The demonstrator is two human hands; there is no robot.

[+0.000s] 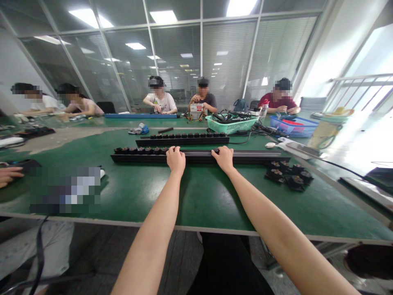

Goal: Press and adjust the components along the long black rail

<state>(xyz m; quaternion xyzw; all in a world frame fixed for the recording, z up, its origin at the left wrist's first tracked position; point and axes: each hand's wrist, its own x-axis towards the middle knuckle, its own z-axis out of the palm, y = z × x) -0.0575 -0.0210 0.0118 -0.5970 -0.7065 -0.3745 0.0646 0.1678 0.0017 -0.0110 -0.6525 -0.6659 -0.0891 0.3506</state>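
A long black rail (199, 158) lies crosswise on the green table in front of me. Black socket-like modules (149, 150) sit in a row along its left part, while its right part shows a bare grey channel. My left hand (176, 159) is closed over the rail at the right end of that row, fingertips hidden behind it. Farther right, my right hand (224, 157) is closed at the channel, thumb and fingers around a small black module (217, 150), mostly covered. Several loose black modules (296, 176) lie on the table beyond the rail's right end.
Behind stands a second black rail (182, 141) with modules. Farther back are a green basket (230, 125) of cables and a blue basket (293, 127). A co-worker's hand (10, 175) rests at the left edge. Several people sit across the table (205, 196).
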